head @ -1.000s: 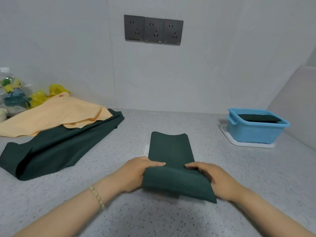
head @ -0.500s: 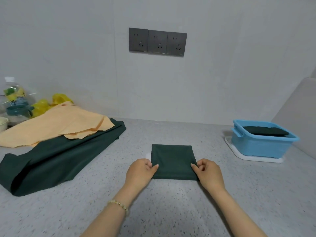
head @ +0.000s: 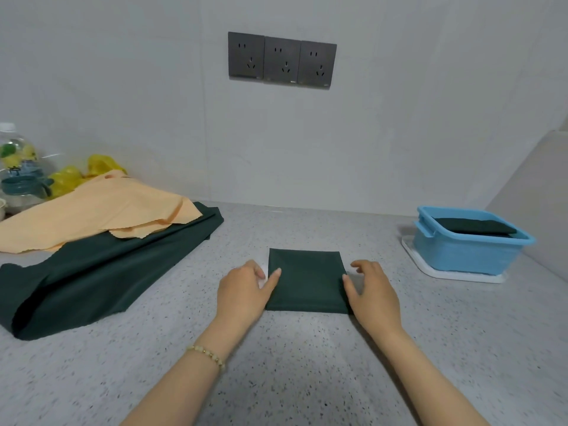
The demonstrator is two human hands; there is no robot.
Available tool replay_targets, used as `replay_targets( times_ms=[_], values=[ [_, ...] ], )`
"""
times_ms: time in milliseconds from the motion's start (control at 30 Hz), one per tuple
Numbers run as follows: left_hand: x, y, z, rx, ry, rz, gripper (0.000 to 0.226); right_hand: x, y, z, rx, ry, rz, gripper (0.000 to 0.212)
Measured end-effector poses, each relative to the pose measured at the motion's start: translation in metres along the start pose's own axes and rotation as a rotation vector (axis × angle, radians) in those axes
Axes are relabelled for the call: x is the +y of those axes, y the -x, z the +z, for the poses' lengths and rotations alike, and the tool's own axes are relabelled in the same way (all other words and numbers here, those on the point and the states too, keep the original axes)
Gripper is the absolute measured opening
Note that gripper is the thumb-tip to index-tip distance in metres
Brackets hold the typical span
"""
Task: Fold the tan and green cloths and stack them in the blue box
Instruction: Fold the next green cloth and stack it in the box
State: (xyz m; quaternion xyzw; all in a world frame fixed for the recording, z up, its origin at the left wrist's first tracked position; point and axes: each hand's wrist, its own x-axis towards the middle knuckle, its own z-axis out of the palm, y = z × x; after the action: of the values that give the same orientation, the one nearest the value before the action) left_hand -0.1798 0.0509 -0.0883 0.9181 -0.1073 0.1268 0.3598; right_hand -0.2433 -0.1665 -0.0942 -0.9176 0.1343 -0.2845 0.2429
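A small folded green cloth (head: pixel 307 279) lies flat on the speckled counter in front of me. My left hand (head: pixel 244 292) rests at its left edge with the thumb tip on the cloth and fingers relaxed. My right hand (head: pixel 373 292) sits at its right edge, fingers spread and loosely curved, thumb touching the cloth's side. At the right stands the blue box (head: pixel 467 256) with a folded green cloth (head: pixel 475 226) inside. To the left a tan cloth (head: pixel 98 212) lies crumpled on top of a large unfolded green cloth (head: pixel 92 278).
The blue box stands on a white tray (head: pixel 455 273) near the right wall. A plastic bottle (head: pixel 17 167), a teal jug and yellow bags (head: pixel 73 176) crowd the far left corner. Three grey wall sockets (head: pixel 282 60) are above the counter.
The near half of the green cloth was folded over onto the far half, making a small square. Both hands then let go of its corners and now rest at its sides.
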Motion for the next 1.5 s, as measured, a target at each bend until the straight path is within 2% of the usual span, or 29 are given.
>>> replay_targets(
  times_ms=[67,167,267,367,500,667,833,967,1033,1167,1233,1300,1433,1500],
  values=[
    [0.007,-0.011,-0.003,0.044,-0.056,0.102,0.034,-0.013,-0.011,0.003,-0.024,-0.018,-0.107,0.032],
    [0.021,-0.034,0.009,-0.152,-0.165,0.218,0.047,-0.042,-0.028,0.023,-0.225,0.081,-0.173,0.042],
    [0.029,-0.049,0.027,-0.365,-0.272,0.257,0.050,-0.060,-0.040,0.047,-0.390,0.213,-0.167,0.048],
    [0.018,-0.051,0.044,-0.454,-0.332,0.236,0.051,-0.055,-0.038,0.064,-0.512,0.260,-0.132,0.049],
    [0.000,-0.051,0.056,-0.468,-0.377,0.252,0.053,-0.030,-0.035,0.071,-0.493,0.265,-0.135,0.052],
    [0.000,-0.052,0.054,-0.500,-0.428,0.277,0.064,-0.002,-0.045,0.053,-0.536,0.326,-0.036,0.060],
    [0.000,-0.033,0.042,-0.554,-0.397,0.289,0.098,0.000,-0.028,0.041,-0.562,0.315,-0.077,0.062],
    [-0.008,-0.001,0.028,-0.583,-0.363,0.342,0.125,0.005,0.002,0.020,-0.590,0.287,-0.202,0.061],
    [-0.014,0.011,0.021,-0.593,-0.352,0.388,0.118,0.008,0.017,0.008,-0.609,0.235,-0.303,0.055],
    [-0.017,0.024,0.001,-0.633,-0.287,0.514,0.070,0.012,0.040,-0.018,-0.644,0.130,-0.432,0.046],
    [-0.018,0.029,-0.008,-0.621,-0.300,0.582,0.060,0.015,0.047,-0.028,-0.670,0.117,-0.451,0.048],
    [-0.021,0.035,-0.015,-0.595,-0.313,0.609,0.065,0.020,0.052,-0.036,-0.696,0.113,-0.470,0.053],
    [-0.030,0.047,-0.025,-0.584,-0.432,0.640,0.095,0.028,0.059,-0.049,-0.702,0.176,-0.520,0.071],
    [-0.034,0.049,-0.029,-0.578,-0.507,0.670,0.102,0.031,0.059,-0.055,-0.682,0.207,-0.541,0.073]
  ],
)
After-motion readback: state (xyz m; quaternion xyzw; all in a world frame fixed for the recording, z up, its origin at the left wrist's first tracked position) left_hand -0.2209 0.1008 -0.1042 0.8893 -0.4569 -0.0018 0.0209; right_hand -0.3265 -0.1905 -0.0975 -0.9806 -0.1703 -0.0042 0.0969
